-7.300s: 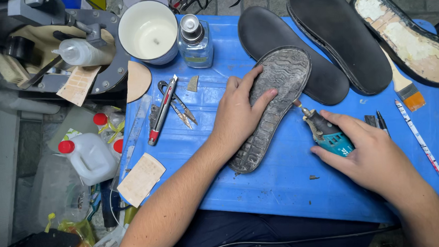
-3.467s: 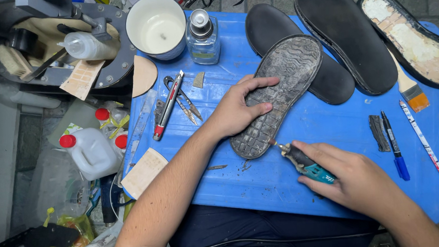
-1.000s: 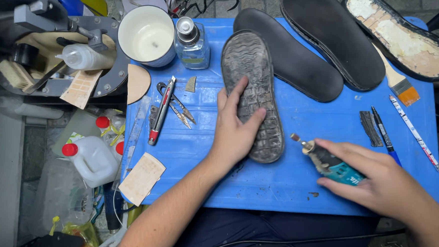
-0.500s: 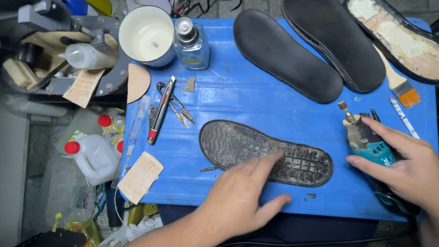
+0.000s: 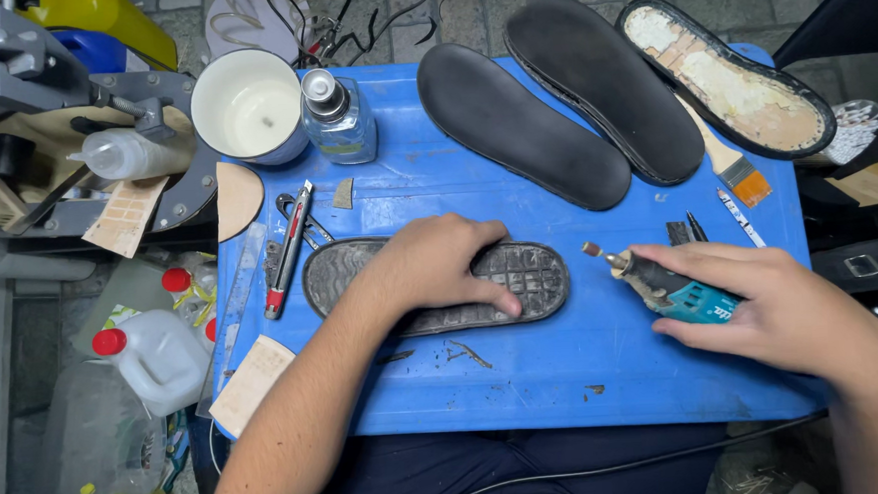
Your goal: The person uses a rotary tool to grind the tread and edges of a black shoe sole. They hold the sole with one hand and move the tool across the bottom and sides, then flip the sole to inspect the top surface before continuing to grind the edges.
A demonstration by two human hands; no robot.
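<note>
A worn grey shoe sole [image 5: 536, 275] with a gridded tread lies sideways across the middle of the blue table [image 5: 526, 383]. My left hand [image 5: 438, 265] presses flat on its middle, fingers curled over the near edge. My right hand [image 5: 762, 295] grips a teal-and-grey rotary tool [image 5: 661, 283], whose small grinding tip points left, just right of the sole's end and apart from it.
Two black soles [image 5: 523, 127] [image 5: 601, 83] and an upturned sole with pale residue [image 5: 726, 77] lie at the back. A white cup [image 5: 248, 107], clear bottle [image 5: 337, 117], red-handled cutter [image 5: 287, 250], brush [image 5: 735, 171] and pens [image 5: 693, 229] surround the work. White jugs [image 5: 154, 357] stand left of the table.
The sole has been moved up and left from the table's front edge, and my left hand now lies on its middle. My right hand with the tool has come down and left.
</note>
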